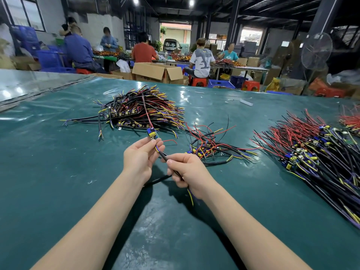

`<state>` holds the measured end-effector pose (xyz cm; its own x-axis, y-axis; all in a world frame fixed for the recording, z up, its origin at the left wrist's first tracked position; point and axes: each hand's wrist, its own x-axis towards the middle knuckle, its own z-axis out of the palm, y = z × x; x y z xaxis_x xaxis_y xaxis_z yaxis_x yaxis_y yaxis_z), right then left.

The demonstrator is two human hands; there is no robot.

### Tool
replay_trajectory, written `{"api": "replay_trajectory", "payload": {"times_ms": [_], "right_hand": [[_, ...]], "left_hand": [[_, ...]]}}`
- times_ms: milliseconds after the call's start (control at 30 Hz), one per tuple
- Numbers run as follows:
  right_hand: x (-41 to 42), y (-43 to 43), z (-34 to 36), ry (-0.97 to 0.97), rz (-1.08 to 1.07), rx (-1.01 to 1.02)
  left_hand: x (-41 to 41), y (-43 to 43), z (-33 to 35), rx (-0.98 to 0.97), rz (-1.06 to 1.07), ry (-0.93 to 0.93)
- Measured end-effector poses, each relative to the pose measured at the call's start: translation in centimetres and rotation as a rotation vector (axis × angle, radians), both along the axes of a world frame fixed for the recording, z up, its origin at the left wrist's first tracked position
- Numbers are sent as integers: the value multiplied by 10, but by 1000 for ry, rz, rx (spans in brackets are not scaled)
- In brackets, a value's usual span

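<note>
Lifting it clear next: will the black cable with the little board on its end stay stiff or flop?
Probably floppy: the black cable bends between left hand and right hand, its tail drooping below. The small board looks light, likely fragile at its thin wires.

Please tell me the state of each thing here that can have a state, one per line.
left grip: pinches the small board, held in the air.
right grip: curled round the black cable.
cardboard box: flaps open.
ceiling lamps: lit.
standing fan: turning or still, cannot tell.
</note>
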<state>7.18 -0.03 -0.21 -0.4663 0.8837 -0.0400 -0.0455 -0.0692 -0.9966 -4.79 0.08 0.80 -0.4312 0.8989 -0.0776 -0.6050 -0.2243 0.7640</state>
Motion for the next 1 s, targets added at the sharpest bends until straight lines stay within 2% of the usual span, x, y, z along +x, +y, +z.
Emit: {"api": "replay_trajectory", "payload": {"times_ms": [100,233,267,333,400,500,633,700,833,933,1000], "right_hand": [[-3,-1,-1,-35,0,-12],[-10,-6,-2,-60,48,27],[-11,-6,-1,-57,60,38],[-11,-5,1,-42,98,51],[-8,-4,3,-8,168,30],[-5,-5,2,29,245,-39],[2,-3,1,-98,131,-33],[6,0,2,-90,92,-73],[11,4,5,-36,35,-152],[13,4,5,-149,0,-54],[14,3,6,-238,5,36]], "left_hand": [[3,1,-5,-4,66,85],[3,7,-16,-35,305,513],[3,7,-17,-21,344,569],[3,6,-16,-2,374,567],[3,5,-12,9,348,461],[1,4,-3,-3,284,173],[-15,4,6,-58,205,-173],[-26,5,9,-103,143,-312],[-41,5,10,-120,73,-525],[-46,4,11,-47,80,-676],[-46,6,10,-10,111,-694]]}}
